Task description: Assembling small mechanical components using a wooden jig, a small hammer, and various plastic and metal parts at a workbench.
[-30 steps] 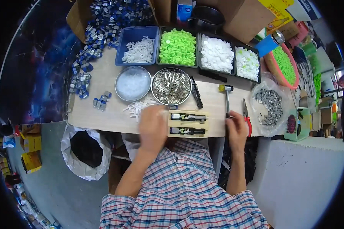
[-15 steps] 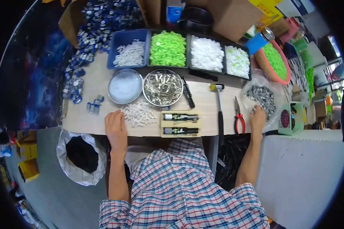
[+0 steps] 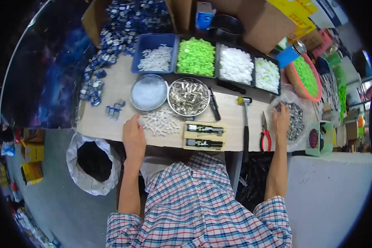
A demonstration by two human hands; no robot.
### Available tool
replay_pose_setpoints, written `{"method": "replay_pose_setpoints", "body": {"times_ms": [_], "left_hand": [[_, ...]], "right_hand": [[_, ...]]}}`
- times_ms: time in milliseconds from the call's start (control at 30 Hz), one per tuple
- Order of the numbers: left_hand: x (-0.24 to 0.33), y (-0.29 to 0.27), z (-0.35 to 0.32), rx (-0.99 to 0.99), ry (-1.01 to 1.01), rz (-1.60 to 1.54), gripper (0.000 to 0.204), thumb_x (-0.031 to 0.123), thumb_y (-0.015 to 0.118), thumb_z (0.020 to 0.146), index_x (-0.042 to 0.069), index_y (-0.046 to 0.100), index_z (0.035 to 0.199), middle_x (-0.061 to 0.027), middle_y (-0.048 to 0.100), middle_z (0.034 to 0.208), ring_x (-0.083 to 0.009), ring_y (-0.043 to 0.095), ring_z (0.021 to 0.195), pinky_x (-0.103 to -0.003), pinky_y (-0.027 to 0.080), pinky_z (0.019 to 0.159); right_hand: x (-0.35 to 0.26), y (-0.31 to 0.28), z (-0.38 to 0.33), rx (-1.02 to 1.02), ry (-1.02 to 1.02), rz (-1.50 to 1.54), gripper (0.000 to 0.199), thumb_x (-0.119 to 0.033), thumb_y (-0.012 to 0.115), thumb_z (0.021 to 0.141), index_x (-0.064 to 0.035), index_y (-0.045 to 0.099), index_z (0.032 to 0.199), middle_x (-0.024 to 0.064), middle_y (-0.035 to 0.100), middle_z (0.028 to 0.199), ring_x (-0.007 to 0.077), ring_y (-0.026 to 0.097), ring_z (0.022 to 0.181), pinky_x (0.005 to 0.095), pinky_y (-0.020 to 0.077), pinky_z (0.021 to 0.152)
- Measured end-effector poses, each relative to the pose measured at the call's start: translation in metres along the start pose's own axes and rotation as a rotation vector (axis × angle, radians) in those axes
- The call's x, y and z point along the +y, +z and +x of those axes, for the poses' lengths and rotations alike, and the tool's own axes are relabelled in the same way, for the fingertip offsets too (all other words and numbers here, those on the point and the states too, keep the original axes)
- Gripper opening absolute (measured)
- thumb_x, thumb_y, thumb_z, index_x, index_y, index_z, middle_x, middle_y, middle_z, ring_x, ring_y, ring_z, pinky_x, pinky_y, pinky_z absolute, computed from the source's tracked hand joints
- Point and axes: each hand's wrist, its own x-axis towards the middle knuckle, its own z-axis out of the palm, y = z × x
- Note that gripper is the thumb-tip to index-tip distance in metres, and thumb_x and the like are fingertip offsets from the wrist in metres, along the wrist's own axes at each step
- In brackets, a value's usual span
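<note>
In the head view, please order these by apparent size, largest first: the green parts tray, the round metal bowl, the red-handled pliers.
1. Green parts tray and round metal bowl: these look about alike, so I do not rank them.
2. Red-handled pliers, clearly smallest.

4 trays (image 3: 196, 56) sit behind 2 round bowls (image 3: 189, 96); hammer (image 3: 245, 120) lies left of pliers (image 3: 265, 135).

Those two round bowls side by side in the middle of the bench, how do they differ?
The left bowl holds fine, pale, whitish contents; the right bowl holds a heap of shiny metal pieces. The left bowl looks slightly smaller than the right bowl. Both are round, metal-rimmed and sit just behind the loose white plastic parts.
</note>
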Motion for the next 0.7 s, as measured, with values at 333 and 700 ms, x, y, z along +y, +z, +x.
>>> {"method": "replay_pose_setpoints", "body": {"times_ms": [333, 700], "left_hand": [[0.003, -0.004, -0.002, -0.003, -0.150, -0.155, 0.018, -0.001, 0.066, 0.089, 0.002, 0.063, 0.107, -0.0170, 0.067, 0.092, -0.0318, 0.066, 0.084, -0.040, 0.053, 0.075], [-0.009, 0.015, 0.040, 0.078, -0.307, -0.653, 0.009, 0.002, 0.070, 0.092, 0.001, 0.067, 0.100, -0.0023, 0.065, 0.090, -0.0080, 0.059, 0.082, -0.023, 0.047, 0.075]], "right_hand": [[0.020, -0.015, -0.020, -0.043, 0.000, 0.022, 0.023, 0.000, 0.063, 0.088, 0.0002, 0.065, 0.111, 0.0210, 0.062, 0.111, 0.0407, 0.062, 0.103, 0.0450, 0.0500, 0.090], [-0.112, -0.056, -0.077, -0.179, 0.301, 0.933, 0.018, -0.015, 0.056, 0.106, -0.0036, 0.064, 0.117, -0.0019, 0.057, 0.083, 0.0040, 0.048, 0.072, 0.0197, 0.0382, 0.063]]}}
